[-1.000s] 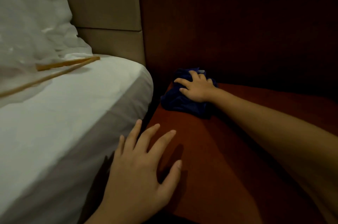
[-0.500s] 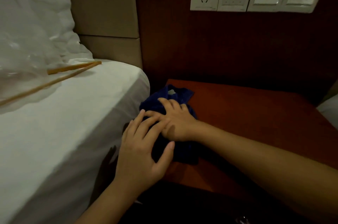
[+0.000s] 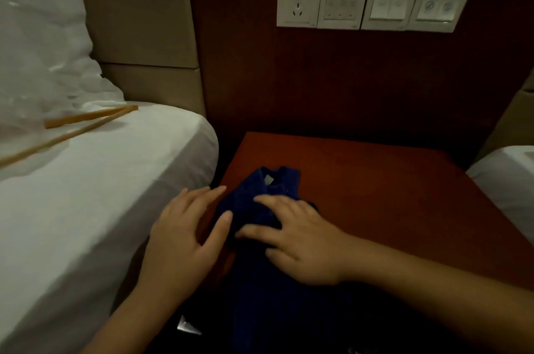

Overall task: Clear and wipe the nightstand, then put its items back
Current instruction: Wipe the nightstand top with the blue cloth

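A dark blue cloth (image 3: 260,197) lies bunched at the front left corner of the reddish-brown nightstand (image 3: 390,194) and hangs over its front edge. My right hand (image 3: 300,241) lies flat on the cloth with its fingers spread, pressing it down. My left hand (image 3: 187,238) is at the nightstand's left edge, fingers straight, its fingertips touching the cloth's left side. Apart from the cloth, the nightstand's top carries nothing.
A bed with a white sheet (image 3: 86,209) stands directly left of the nightstand, with a white pillow (image 3: 37,50) and two thin tan sticks (image 3: 86,119) on it. A row of white wall sockets and switches (image 3: 372,4) sits above. Another white bed corner (image 3: 508,177) is at the right.
My right hand has dragged the cloth from the back left of the nightstand to its front left corner, where it now hangs over the edge. My left hand has come against the cloth.
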A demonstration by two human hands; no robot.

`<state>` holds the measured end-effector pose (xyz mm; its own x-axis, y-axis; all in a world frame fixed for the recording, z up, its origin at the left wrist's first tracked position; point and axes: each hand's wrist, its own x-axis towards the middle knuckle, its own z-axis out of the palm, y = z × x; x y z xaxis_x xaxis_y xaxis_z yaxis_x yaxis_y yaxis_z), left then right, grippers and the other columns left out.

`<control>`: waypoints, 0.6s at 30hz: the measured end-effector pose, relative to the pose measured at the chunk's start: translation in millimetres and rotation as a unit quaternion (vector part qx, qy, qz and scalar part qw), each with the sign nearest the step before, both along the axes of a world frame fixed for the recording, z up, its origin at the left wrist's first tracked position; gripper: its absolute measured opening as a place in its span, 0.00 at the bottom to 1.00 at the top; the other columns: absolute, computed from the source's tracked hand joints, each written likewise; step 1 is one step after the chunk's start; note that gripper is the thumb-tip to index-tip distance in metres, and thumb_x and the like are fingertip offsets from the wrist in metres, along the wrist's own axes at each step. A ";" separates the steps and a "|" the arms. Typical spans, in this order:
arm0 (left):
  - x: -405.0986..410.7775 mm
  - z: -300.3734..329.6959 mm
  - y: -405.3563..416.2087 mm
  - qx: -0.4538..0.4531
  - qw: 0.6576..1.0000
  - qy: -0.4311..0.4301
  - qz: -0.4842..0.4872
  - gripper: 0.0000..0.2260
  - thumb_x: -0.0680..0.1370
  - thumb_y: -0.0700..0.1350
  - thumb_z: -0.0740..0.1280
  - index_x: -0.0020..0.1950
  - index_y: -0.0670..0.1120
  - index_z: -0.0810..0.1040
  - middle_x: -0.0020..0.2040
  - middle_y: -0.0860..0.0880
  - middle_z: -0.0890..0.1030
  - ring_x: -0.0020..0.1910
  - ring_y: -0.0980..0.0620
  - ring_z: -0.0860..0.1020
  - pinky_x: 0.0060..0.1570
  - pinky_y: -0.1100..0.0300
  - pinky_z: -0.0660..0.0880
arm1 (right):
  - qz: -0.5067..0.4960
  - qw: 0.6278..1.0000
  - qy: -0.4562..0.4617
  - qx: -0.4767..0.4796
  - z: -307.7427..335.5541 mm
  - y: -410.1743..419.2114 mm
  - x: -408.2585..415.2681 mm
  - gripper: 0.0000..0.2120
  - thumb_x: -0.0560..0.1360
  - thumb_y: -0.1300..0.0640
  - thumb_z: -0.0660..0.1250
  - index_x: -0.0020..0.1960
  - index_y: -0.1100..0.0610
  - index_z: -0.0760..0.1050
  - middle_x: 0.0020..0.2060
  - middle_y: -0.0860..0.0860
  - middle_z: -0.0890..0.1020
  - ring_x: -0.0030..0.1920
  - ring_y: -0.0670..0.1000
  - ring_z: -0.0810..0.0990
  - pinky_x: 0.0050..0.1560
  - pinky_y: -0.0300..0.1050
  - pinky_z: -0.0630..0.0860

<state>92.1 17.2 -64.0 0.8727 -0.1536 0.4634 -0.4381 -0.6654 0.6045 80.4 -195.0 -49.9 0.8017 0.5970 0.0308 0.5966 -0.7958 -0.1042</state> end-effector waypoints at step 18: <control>-3.1 -7.5 -12.4 0.118 0.992 0.022 0.038 0.29 0.72 0.67 0.54 0.71 0.61 0.68 0.67 0.53 0.74 0.73 0.47 0.64 0.65 0.40 0.67 | -0.271 0.962 0.000 -0.037 -10.5 -86.2 172.3 0.22 0.79 0.43 0.50 0.72 0.34 0.52 0.77 0.56 0.45 0.74 0.63 0.48 0.69 0.65 0.50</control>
<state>89.0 4.7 -71.5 0.9043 -0.1860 0.3842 -0.3579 -0.8209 0.4450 252.8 -281.2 -60.4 0.9957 0.0927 0.0051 0.0928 -0.9951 -0.0347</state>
